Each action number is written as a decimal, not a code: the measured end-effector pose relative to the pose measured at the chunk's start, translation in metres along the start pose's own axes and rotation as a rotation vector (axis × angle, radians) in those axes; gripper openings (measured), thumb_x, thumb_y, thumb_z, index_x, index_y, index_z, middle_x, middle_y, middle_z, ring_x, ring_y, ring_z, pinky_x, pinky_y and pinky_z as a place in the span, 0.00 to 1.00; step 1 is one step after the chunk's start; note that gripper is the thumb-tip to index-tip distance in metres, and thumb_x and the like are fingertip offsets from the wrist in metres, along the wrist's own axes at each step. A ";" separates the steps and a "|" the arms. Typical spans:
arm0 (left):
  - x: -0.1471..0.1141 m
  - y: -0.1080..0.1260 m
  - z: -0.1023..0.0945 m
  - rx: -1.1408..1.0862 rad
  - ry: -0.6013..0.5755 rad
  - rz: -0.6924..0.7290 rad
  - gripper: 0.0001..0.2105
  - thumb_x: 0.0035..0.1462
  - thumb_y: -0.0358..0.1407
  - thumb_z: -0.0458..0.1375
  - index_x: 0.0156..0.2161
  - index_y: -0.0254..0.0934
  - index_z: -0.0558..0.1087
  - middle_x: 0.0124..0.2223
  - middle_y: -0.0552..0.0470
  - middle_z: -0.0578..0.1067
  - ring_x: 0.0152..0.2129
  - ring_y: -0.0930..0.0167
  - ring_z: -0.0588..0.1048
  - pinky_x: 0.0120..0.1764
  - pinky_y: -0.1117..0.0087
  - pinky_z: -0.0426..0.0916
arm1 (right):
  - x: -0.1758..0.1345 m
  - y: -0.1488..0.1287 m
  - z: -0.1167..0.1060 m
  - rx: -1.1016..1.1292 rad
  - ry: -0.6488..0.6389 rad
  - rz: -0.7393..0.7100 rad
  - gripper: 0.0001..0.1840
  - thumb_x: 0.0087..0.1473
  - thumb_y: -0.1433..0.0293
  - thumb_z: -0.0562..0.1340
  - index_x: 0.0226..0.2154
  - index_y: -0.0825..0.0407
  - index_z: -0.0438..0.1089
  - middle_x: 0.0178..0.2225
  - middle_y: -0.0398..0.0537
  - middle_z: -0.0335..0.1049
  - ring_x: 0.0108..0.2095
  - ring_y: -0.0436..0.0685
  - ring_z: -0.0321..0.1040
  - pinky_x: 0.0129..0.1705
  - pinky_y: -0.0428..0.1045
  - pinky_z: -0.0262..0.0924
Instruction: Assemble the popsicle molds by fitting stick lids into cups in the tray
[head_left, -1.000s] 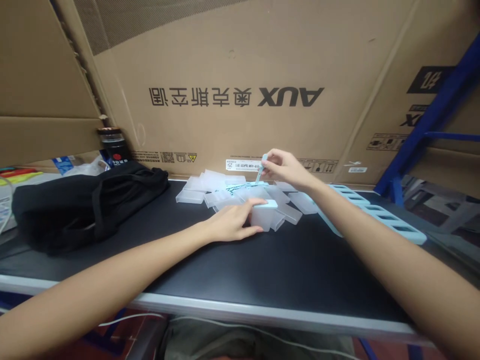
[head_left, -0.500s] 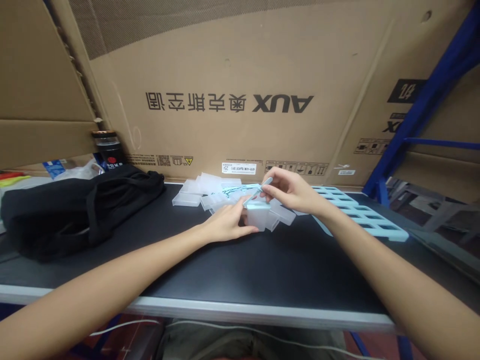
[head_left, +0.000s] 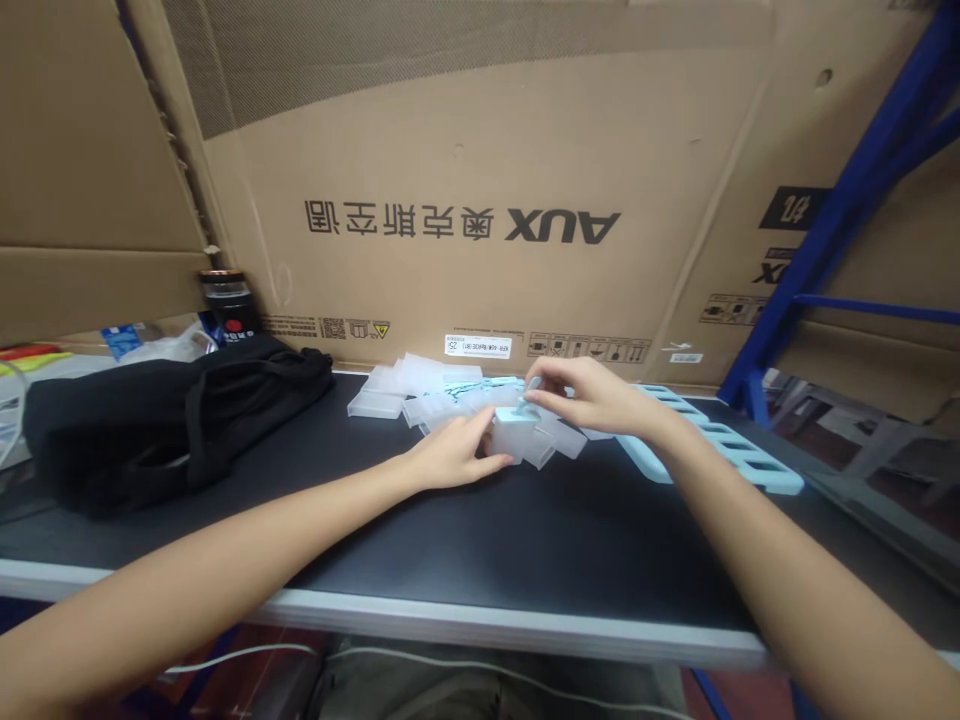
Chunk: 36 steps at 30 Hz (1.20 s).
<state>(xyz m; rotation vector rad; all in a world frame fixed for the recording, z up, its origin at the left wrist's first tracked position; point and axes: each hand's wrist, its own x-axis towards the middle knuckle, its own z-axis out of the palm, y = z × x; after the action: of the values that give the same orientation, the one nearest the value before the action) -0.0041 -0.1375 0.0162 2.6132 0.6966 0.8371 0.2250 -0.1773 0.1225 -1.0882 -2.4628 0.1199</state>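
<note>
My left hand (head_left: 457,452) is closed around the side of a small frosted plastic box (head_left: 514,442) with a light-blue top, held upright just over the black tabletop. Above that top, my right hand (head_left: 581,390) pinches a light-blue plastic stick (head_left: 531,390) between thumb and fingers. The stick stands nearly upright, and its lower end meets the box's top; whether it enters the top I cannot tell. Behind both hands lies a loose heap of similar frosted boxes (head_left: 375,404), with several small light-blue pieces (head_left: 491,384) among them.
At the right, partly behind my right forearm, lies a light-blue slotted frame (head_left: 784,482). A black cloth bag (head_left: 150,430) and a dark jar (head_left: 231,305) occupy the left. A large cardboard sheet (head_left: 450,130) stands behind the table, with a blue metal post (head_left: 847,210) at right.
The stick in my right hand has gone from slanting across the box to nearly upright, lower and closer to its top. My left hand keeps its grip on the box. The view has shifted slightly.
</note>
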 end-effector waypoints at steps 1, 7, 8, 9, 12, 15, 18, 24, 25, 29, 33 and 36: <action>0.000 0.000 0.001 -0.010 0.020 -0.006 0.18 0.60 0.47 0.59 0.49 0.38 0.64 0.30 0.54 0.73 0.25 0.67 0.73 0.28 0.67 0.66 | 0.002 -0.002 0.006 -0.016 0.006 0.015 0.17 0.61 0.55 0.57 0.40 0.52 0.68 0.30 0.45 0.69 0.30 0.52 0.64 0.34 0.48 0.56; 0.003 0.001 0.009 -0.226 0.235 -0.092 0.16 0.62 0.40 0.58 0.50 0.39 0.60 0.29 0.57 0.72 0.24 0.71 0.75 0.28 0.70 0.70 | 0.006 -0.029 0.050 -0.117 0.185 0.361 0.30 0.56 0.42 0.55 0.42 0.53 0.61 0.37 0.55 0.71 0.36 0.59 0.68 0.33 0.50 0.57; 0.004 0.002 0.010 -0.247 0.255 -0.087 0.15 0.61 0.40 0.59 0.49 0.39 0.60 0.31 0.57 0.72 0.25 0.70 0.76 0.29 0.70 0.71 | 0.007 -0.032 0.055 -0.111 0.196 0.380 0.31 0.54 0.43 0.57 0.44 0.52 0.60 0.36 0.54 0.72 0.34 0.59 0.68 0.32 0.50 0.57; 0.004 0.003 0.010 -0.265 0.265 -0.073 0.15 0.61 0.40 0.59 0.48 0.39 0.60 0.33 0.55 0.73 0.27 0.70 0.77 0.30 0.70 0.72 | 0.008 -0.033 0.057 -0.109 0.202 0.389 0.31 0.53 0.44 0.59 0.45 0.52 0.58 0.35 0.53 0.72 0.33 0.59 0.68 0.30 0.49 0.56; 0.005 0.008 0.009 -0.250 0.286 -0.027 0.17 0.63 0.40 0.57 0.53 0.40 0.60 0.46 0.48 0.73 0.36 0.69 0.78 0.35 0.67 0.75 | 0.011 -0.015 0.047 -0.138 0.232 0.447 0.26 0.52 0.51 0.59 0.46 0.51 0.57 0.34 0.51 0.72 0.32 0.59 0.69 0.29 0.49 0.57; 0.004 0.014 0.006 -0.040 0.234 0.041 0.16 0.65 0.38 0.54 0.55 0.41 0.61 0.53 0.45 0.71 0.46 0.65 0.75 0.44 0.61 0.75 | 0.010 0.031 0.018 -0.224 0.359 0.612 0.27 0.54 0.53 0.57 0.49 0.53 0.56 0.40 0.56 0.73 0.37 0.61 0.71 0.35 0.51 0.61; 0.002 0.018 0.005 0.173 0.071 0.140 0.13 0.64 0.36 0.53 0.53 0.40 0.65 0.56 0.45 0.70 0.53 0.61 0.70 0.53 0.56 0.70 | 0.004 0.090 -0.007 -0.321 0.441 0.836 0.31 0.57 0.53 0.53 0.55 0.56 0.53 0.47 0.64 0.71 0.46 0.66 0.70 0.44 0.55 0.62; 0.003 0.016 0.007 0.274 -0.093 0.137 0.14 0.64 0.35 0.53 0.53 0.38 0.65 0.54 0.44 0.72 0.53 0.60 0.69 0.55 0.56 0.67 | -0.011 0.171 0.001 -0.341 0.305 0.940 0.34 0.55 0.55 0.55 0.56 0.62 0.54 0.49 0.73 0.68 0.49 0.74 0.69 0.48 0.61 0.61; 0.003 0.016 0.007 0.279 -0.092 0.129 0.14 0.63 0.36 0.53 0.53 0.38 0.65 0.53 0.44 0.72 0.52 0.60 0.70 0.55 0.56 0.68 | -0.012 0.177 0.006 -0.346 0.290 0.938 0.34 0.55 0.55 0.55 0.56 0.62 0.53 0.50 0.73 0.68 0.49 0.74 0.69 0.49 0.61 0.61; 0.002 0.017 0.005 0.312 -0.081 0.151 0.12 0.62 0.35 0.54 0.50 0.38 0.67 0.50 0.45 0.71 0.48 0.61 0.69 0.52 0.58 0.68 | -0.017 0.189 0.022 -0.365 0.279 0.935 0.35 0.58 0.53 0.51 0.58 0.61 0.50 0.50 0.72 0.68 0.49 0.73 0.69 0.48 0.60 0.61; 0.002 0.019 0.004 0.308 -0.067 0.196 0.12 0.62 0.33 0.53 0.50 0.39 0.68 0.49 0.45 0.70 0.48 0.61 0.68 0.50 0.59 0.68 | -0.018 0.195 0.033 -0.372 0.262 0.948 0.34 0.60 0.54 0.49 0.60 0.62 0.49 0.52 0.73 0.66 0.51 0.71 0.68 0.50 0.59 0.59; 0.002 0.017 0.004 0.292 -0.069 0.204 0.12 0.61 0.34 0.53 0.50 0.39 0.68 0.48 0.45 0.70 0.48 0.61 0.68 0.50 0.59 0.68 | -0.016 0.200 0.036 -0.370 0.248 0.990 0.35 0.61 0.55 0.49 0.61 0.64 0.49 0.54 0.76 0.64 0.53 0.72 0.66 0.52 0.59 0.58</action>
<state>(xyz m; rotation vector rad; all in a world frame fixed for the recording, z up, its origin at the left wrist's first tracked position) 0.0060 -0.1510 0.0211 3.0008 0.5772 0.7428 0.3552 -0.0485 0.0339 -2.2329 -1.5594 -0.1723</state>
